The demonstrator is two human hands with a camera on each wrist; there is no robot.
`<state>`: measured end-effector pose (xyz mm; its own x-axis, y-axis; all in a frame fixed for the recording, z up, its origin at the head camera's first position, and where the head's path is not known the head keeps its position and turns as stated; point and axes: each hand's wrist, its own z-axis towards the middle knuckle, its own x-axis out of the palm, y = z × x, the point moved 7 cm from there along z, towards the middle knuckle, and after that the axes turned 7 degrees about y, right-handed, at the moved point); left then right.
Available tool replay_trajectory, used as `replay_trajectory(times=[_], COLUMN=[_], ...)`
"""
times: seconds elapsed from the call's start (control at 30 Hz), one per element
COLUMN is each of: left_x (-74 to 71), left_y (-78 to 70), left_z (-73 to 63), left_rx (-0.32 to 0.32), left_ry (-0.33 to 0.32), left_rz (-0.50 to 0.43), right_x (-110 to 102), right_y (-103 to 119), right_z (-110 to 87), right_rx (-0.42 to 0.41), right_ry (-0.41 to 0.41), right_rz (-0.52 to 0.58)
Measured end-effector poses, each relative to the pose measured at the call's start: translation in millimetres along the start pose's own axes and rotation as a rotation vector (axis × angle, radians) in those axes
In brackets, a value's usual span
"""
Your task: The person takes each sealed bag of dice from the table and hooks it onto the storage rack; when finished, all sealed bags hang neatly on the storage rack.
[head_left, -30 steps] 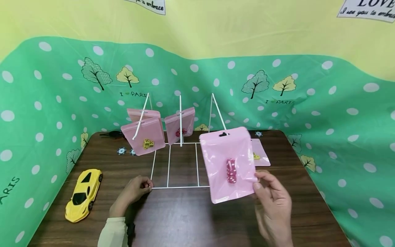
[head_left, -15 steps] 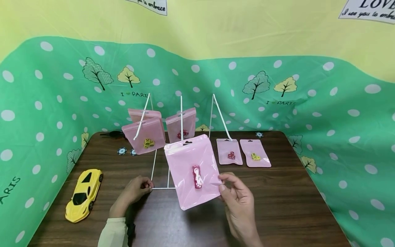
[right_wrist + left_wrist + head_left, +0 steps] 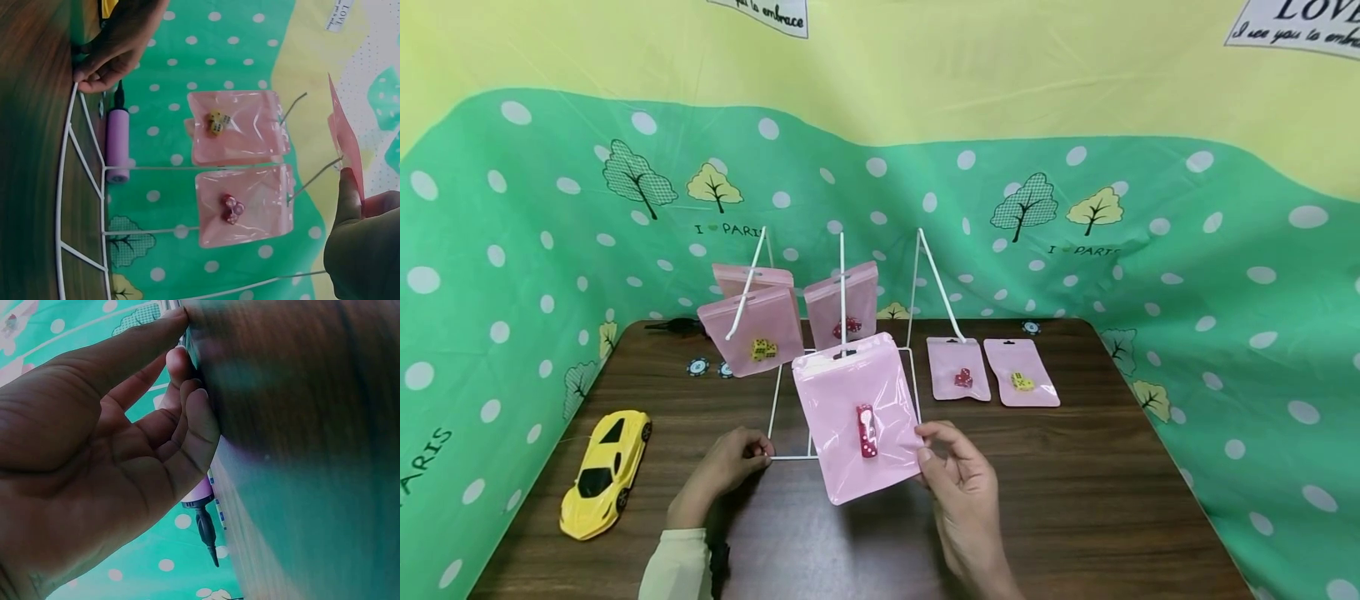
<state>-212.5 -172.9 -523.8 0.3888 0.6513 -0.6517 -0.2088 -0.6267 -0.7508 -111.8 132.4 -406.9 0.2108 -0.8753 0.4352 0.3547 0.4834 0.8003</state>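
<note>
Bag of red dice is pinched at its right edge by the right hand; left hand pinches the white rack at its front left corner.

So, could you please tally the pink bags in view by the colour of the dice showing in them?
Red dice: 3 (held bag in the right hand, middle-hook bag, left table bag)
Yellow dice: 2 (front left-hook bag, right table bag)
Contents hidden: 1 (rear left-hook bag)
Total: 6 pink bags
</note>
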Motion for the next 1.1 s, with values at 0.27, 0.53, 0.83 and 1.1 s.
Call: replay_trajectory(times=[0.27, 0.53, 0.83, 1.1], left_x=[-0.7, 0.2, 0.7, 1.6], left_y=[1.1, 2.2, 2.0, 2.9], left_z=[1.7, 1.7, 1.4, -0.1], left_rx=[-0.013, -0.04, -0.035, -0.017], left_ry=[-0.001, -0.007, -0.009, -0.017], left_rz=[-0.008, 0.012, 0.007, 0.011], right_x=[-1, -8, -12, -10], right_y=[-5, -21, -41, -54], right_z=[1.8, 15.4, 41.0, 64.4], right_rx=[0.003, 0.086, 0.088, 0.058], right_ry=[-0.041, -0.149, -0.186, -0.196], right_rz=[-0.09, -0.185, -0.146, -0.101])
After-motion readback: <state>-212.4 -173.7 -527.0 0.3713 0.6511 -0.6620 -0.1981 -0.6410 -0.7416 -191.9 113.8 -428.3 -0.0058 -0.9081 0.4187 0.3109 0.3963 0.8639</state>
